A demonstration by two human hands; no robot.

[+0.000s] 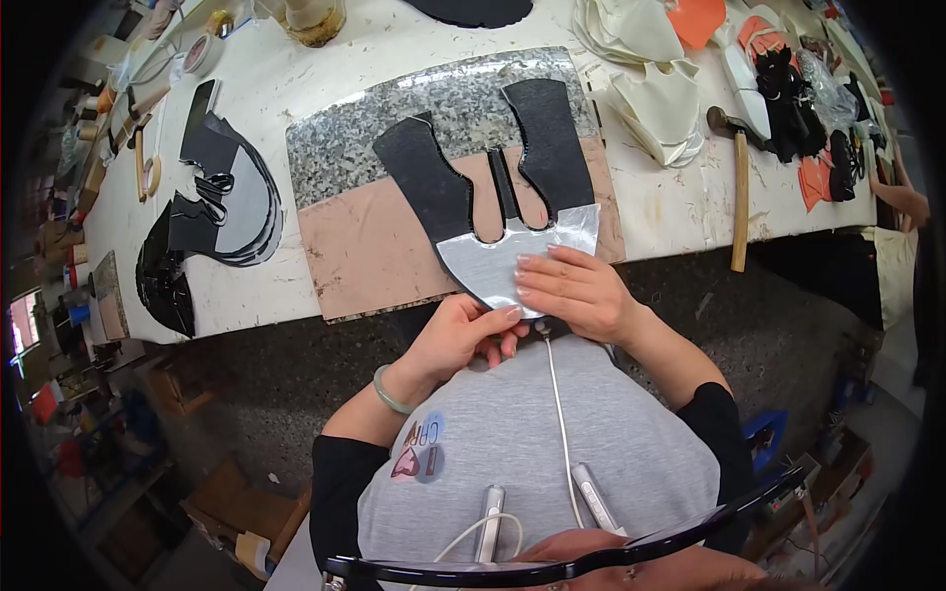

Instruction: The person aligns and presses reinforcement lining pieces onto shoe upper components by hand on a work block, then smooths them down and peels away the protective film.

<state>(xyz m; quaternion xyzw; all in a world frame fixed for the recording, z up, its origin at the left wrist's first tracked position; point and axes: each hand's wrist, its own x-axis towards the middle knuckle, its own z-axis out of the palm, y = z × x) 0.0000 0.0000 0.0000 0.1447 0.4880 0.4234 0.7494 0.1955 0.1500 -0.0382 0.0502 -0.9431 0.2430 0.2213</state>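
Note:
A black shoe upper [424,187] with two long side flaps and a narrow centre tongue lies before me, its flaps pointing away. Across its near, rounded end runs a shiny grey patch [478,258]. My left hand [461,330] pinches the near edge of the upper, thumb on top and the other fingers curled beneath. Flat on the right part of the grey patch rests my right hand [579,295], fingers stretched out to the left. The upper lies over a pinkish-tan mat [370,251], which covers the near half of a speckled stone slab [340,158].
Left of the slab lies a pile of black and grey upper pieces [251,217] beside a phone [202,103]. To the right are a wooden-handled hammer [740,197] and stacked white pieces [662,113]. A jar [315,20] stands at the back. The table's front edge is close to my body.

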